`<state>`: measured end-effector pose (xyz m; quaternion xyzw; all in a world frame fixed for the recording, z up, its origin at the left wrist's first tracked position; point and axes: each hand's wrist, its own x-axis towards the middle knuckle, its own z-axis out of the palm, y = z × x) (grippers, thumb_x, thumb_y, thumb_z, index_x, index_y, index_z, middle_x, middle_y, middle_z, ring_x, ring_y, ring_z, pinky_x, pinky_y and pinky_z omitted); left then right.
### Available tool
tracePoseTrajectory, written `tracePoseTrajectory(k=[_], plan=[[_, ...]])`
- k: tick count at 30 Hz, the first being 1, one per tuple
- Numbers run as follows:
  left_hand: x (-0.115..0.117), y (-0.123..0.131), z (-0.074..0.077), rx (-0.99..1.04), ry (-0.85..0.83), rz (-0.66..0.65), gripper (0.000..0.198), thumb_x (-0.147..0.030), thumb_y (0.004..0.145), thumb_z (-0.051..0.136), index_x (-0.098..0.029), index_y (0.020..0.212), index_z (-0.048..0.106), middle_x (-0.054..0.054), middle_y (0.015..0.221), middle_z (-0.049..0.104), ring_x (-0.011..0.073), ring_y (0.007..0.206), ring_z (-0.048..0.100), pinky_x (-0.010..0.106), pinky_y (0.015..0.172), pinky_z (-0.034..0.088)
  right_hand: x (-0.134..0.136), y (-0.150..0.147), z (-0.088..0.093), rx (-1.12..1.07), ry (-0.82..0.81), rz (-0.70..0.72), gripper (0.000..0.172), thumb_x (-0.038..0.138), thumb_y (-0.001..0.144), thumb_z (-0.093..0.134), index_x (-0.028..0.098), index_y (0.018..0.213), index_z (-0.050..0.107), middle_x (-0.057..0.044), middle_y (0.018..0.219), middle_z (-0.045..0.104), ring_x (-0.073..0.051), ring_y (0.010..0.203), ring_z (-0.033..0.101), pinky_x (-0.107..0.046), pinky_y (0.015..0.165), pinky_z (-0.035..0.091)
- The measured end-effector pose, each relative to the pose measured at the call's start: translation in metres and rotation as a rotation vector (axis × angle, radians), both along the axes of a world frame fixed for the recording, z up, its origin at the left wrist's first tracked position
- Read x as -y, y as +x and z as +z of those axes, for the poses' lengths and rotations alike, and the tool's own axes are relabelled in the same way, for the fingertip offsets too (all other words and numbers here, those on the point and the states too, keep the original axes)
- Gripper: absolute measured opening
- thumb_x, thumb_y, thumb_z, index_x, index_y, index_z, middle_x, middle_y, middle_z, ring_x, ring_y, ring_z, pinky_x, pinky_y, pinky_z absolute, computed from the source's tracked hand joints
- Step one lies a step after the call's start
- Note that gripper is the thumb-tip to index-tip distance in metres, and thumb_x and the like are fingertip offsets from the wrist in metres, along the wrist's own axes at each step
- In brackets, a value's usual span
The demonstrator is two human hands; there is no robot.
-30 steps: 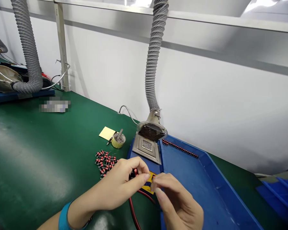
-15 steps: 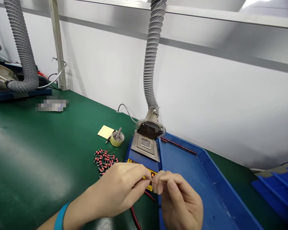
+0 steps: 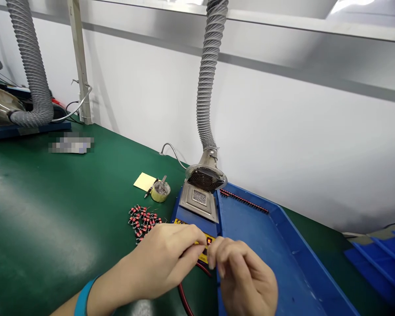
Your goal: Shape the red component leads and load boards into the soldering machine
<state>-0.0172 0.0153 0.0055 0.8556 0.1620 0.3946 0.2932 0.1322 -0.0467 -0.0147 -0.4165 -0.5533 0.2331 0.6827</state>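
Left hand: the left hand (image 3: 166,259), a blue band at its wrist, is curled with fingertips pinched together over the near edge of the blue solder-pot unit (image 3: 197,219); what it pinches is too small and too covered to name.
Right hand: the right hand (image 3: 243,276) is curled likewise, its fingertips meeting those of the left hand; whether it grips anything cannot be told.
Worked item: hidden between the two sets of fingertips, just in front of the unit's yellow front label.
Loose parts: a heap of small red-and-black wound components (image 3: 143,220) lies on the green counter (image 3: 52,219), just beyond the left hand.
Blue tray: a long blue plastic tray (image 3: 283,263) adjoins the unit on the right, with a row of red components (image 3: 244,201) along its far wall.
Extraction: a grey ribbed fume hose (image 3: 208,74) descends to a round grilled hood (image 3: 206,177) over the square metal pot.
Accessories: a small yellow-rimmed round tin (image 3: 160,192) and a yellow paper note (image 3: 145,181) sit left of the hood.
Cable: a red-and-black cable (image 3: 184,298) runs beneath the hands, cut off at the lower edge.
Background: a second grey hose (image 3: 31,70) at far left; a blurred patch on the counter is unreadable.
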Motion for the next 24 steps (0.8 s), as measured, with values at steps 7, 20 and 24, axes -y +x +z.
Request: tracePoseTrajectory(k=[7,20,24], plan=[[0.000,0.001,-0.001,-0.051,0.012,-0.006,0.020,-0.015,0.097,0.038,-0.018,0.089,0.056,0.000,0.077,0.063,0.0122,0.065,0.056,0.022,0.061,0.041,0.004,-0.001,-0.001,0.455,0.082,-0.233,0.014,0.010,0.088,0.057,0.021,0.084,0.065,-0.001,0.071,0.064,-0.014,0.064,0.059,-0.025,0.060,0.047],[0.001,-0.003,0.003,0.029,-0.108,-0.041,0.016,-0.014,0.097,0.042,-0.019,0.089,0.056,-0.002,0.076,0.061,0.0099,0.064,0.054,0.018,0.060,0.040,0.003,-0.002,0.001,0.386,0.210,-0.243,0.033,0.001,0.082,0.061,0.027,0.098,0.071,-0.001,0.082,0.070,-0.018,0.078,0.065,-0.029,0.070,0.051],[0.000,0.004,-0.003,-0.008,0.262,0.045,0.028,-0.013,0.097,0.035,-0.015,0.081,0.057,0.002,0.068,0.061,0.0135,0.057,0.050,0.025,0.055,0.038,0.001,-0.003,0.001,0.326,0.052,-0.157,0.018,0.013,0.090,0.054,0.022,0.078,0.064,-0.002,0.069,0.065,-0.016,0.065,0.061,-0.027,0.061,0.049]])
